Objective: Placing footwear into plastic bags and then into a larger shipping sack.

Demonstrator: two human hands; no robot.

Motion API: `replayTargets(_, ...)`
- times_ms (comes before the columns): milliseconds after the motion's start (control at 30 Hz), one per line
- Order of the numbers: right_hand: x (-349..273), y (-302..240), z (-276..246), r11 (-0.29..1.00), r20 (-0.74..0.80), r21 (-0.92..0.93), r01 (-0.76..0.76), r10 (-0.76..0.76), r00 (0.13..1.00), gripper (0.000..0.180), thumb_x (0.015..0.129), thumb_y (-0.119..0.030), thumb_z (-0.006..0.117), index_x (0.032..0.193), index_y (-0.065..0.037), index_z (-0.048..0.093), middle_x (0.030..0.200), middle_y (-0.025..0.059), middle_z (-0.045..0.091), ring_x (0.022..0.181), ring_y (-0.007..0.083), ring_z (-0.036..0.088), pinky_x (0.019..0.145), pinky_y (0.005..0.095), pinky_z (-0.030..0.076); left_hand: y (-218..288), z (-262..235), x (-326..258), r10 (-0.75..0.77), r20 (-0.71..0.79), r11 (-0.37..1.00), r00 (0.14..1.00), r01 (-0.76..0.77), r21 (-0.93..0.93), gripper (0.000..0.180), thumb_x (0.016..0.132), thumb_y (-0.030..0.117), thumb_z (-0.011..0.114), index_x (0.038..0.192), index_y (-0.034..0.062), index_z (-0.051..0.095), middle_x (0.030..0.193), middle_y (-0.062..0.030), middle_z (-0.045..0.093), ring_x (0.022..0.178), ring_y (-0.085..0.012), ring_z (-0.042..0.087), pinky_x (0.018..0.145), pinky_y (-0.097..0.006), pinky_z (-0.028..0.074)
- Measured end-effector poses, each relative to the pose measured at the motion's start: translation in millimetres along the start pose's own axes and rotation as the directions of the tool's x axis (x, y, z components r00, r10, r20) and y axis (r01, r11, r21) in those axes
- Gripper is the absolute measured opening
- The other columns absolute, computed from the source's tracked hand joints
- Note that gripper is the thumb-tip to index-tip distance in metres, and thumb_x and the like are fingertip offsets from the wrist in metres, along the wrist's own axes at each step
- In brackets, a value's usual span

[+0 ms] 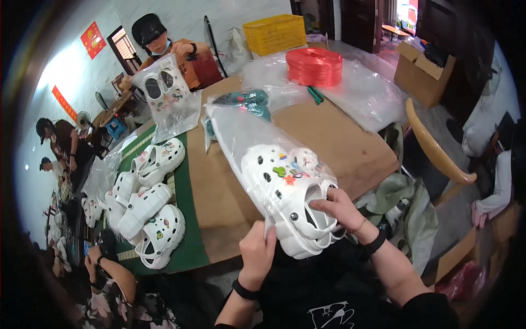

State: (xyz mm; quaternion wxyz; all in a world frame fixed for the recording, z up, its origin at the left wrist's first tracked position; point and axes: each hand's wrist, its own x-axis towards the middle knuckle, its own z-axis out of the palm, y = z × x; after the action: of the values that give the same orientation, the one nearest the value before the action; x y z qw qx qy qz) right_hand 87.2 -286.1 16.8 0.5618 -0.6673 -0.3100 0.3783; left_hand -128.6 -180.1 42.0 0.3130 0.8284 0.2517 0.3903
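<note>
White clogs [290, 192], a pair studded with small coloured charms, sit inside a clear plastic bag [241, 129] held above the near edge of the bench [339, 142], heels toward the person, toes pointing away; the left hand [256, 253] is closed on the bag's open mouth at the lower left of the shoes; the right hand [341, 211] grips the heel end of the upper clog, fingers curled over its strap and rim, a dark band on each wrist. The bench top is brown cardboard, with a green mat [189, 241] along its left side; on the mat lie several more white clogs [148, 208], loose and touching one another. Farther back on the bench stand a roll of red ribbon [314, 66] on clear plastic sheeting, a yellow crate [274, 34] behind it, and a teal tool [244, 100] just beyond the bag's far end. Across the bench a person in an orange top holds up another bagged pair [163, 90]; a co-worker's forearm [112, 271] reaches in at lower left, near the loose clogs; a wooden chair back [433, 145] curves at the right.
</note>
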Motion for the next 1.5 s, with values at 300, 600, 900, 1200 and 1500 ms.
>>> replayTargets(300,17.8,-14.6,38.8,0.742,-0.047,-0.663,0.101,-0.176,0.983,0.035,0.084,-0.035,0.056,0.089,-0.001,0.065,0.086,0.0244,0.065,0.083,0.0412,0.062,0.074,0.0499,0.048,-34.8,4.2,-52.9,-0.149,0.146,0.988,0.978,0.144,0.049,0.016,0.089,0.015,0.061,0.089,-0.0008,0.059,0.082,-0.0204,0.062,0.073,-0.0397,0.06,0.062,-0.046,0.047)
replayTargets(600,30.0,-7.5,79.3,0.484,0.021,-0.851,0.205,-0.358,0.934,0.021,0.08,-0.018,0.056,0.083,0.002,0.064,0.073,0.0168,0.067,0.067,0.0305,0.068,0.059,0.0412,0.053,8.4,-28.8,31.2,-0.009,0.424,0.941,0.906,-0.135,0.309,0.012,0.09,0.014,0.06,0.087,0.0027,0.06,0.07,-0.0145,0.062,0.063,-0.0323,0.062,0.059,-0.04,0.047)
replayTargets(900,-16.7,-18.2,23.0,0.497,-0.123,-0.806,0.321,-0.671,0.731,0.022,0.082,-0.021,0.065,0.098,-0.006,0.063,0.092,0.0094,0.061,0.091,0.0279,0.06,0.075,0.0365,0.051,11.0,32.1,101.0,0.373,0.528,0.753,0.763,-0.581,0.307,0.029,0.083,0.018,0.069,0.106,0.0047,0.057,0.1,-0.0151,0.055,0.09,-0.0362,0.058,0.074,-0.042,0.049)
replayTargets(1200,4.9,34.5,-24.5,0.689,-0.313,-0.687,0.231,-0.567,0.762,0.023,0.086,-0.014,0.058,0.109,-0.009,0.06,0.1,0.0119,0.058,0.098,0.0307,0.059,0.077,0.0407,0.051,36.4,57.3,31.3,0.222,0.578,0.74,0.785,-0.522,0.424,0.048,0.077,0.032,0.073,0.115,0.0065,0.057,0.108,-0.0096,0.056,0.102,-0.0305,0.053,0.081,-0.04,0.046)
replayTargets(1500,42.6,43.7,-20.6,0.657,-0.237,-0.725,0.207,-0.521,0.82,0.023,0.086,-0.018,0.059,0.109,-0.013,0.059,0.098,0.0129,0.057,0.097,0.0322,0.059,0.077,0.0431,0.051,34.5,78.4,20.6,0.196,0.487,0.723,0.851,-0.46,0.515,0.055,0.07,0.036,0.078,0.109,0.0036,0.057,0.11,-0.0112,0.055,0.102,-0.0345,0.051,0.073,-0.039,0.049)
